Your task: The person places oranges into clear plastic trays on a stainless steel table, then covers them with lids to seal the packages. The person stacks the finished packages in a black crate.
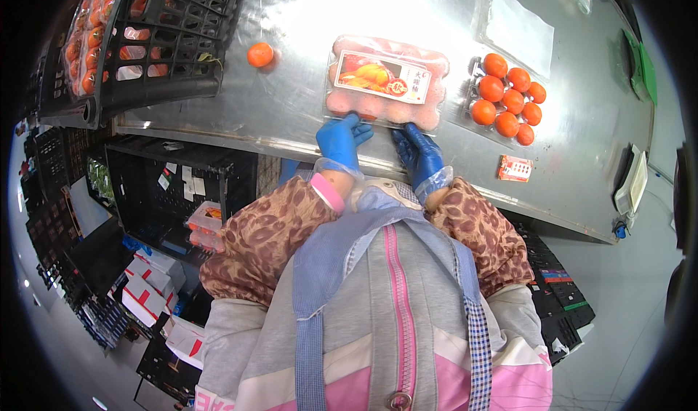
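Fruit pack [385,80] is sitting by the bench's [291,113] near edge | loose fruit [260,54] is lying left | nine fruits [512,102] are resting right | crate [156,94] is standing at near left corner

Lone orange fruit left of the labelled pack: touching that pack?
No, bare metal table shows between the lone fruit and the labelled pack.

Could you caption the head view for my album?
Blue-gloved left hand and right hand at a labelled fruit pack, near an open tray of persimmons on a steel table.
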The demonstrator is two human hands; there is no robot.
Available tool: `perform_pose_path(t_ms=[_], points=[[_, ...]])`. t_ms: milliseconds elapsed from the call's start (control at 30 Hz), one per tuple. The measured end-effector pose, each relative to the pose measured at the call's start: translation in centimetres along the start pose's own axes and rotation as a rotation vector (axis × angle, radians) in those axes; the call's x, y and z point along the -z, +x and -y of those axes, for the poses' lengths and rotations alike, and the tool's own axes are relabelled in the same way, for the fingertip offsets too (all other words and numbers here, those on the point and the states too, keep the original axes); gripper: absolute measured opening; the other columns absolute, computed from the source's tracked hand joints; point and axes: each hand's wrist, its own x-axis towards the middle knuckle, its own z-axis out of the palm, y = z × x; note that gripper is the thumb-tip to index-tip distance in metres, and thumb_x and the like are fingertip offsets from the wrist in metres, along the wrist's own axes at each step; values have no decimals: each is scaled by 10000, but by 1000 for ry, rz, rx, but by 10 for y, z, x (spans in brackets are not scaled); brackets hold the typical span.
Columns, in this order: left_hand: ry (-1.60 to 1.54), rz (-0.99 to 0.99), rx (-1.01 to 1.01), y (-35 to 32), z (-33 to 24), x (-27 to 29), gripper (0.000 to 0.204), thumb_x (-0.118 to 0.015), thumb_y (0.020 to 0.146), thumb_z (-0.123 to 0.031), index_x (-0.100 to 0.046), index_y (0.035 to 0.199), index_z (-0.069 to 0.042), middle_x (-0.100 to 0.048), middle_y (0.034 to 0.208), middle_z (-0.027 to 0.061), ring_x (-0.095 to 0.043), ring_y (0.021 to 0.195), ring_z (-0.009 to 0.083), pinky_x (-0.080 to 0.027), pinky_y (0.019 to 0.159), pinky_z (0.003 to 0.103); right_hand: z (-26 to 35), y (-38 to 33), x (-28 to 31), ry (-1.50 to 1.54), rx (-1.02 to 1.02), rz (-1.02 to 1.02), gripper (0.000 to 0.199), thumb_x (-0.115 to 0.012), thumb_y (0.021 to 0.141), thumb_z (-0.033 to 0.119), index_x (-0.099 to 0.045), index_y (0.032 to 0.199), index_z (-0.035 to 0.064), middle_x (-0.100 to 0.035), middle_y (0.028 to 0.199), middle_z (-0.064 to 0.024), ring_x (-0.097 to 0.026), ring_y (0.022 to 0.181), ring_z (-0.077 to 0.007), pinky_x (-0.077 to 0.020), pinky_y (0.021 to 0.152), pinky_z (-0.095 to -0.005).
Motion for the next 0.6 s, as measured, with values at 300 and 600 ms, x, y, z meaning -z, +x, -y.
perform_pose_path(t_ms=[300,600], points=[[46,-45,10,3,0,-11,125,-569,859,-101,-599,920,4,-615,808,109,-615,692,213,-545,644,329,0,18,-20,3,152,-115,136,-605,871,103,-630,971,13,-651,922,-113,-627,823,-209,-512,780,-314],[28,89,82,4,-12,2,217,-589,869,-145,-588,1053,-31,-624,932,89,-611,818,223,-523,750,365,18,21,-18,-162,63,-13,198,-623,892,185,-605,1026,41,-654,929,-80,-630,825,-185,-494,762,-299]])
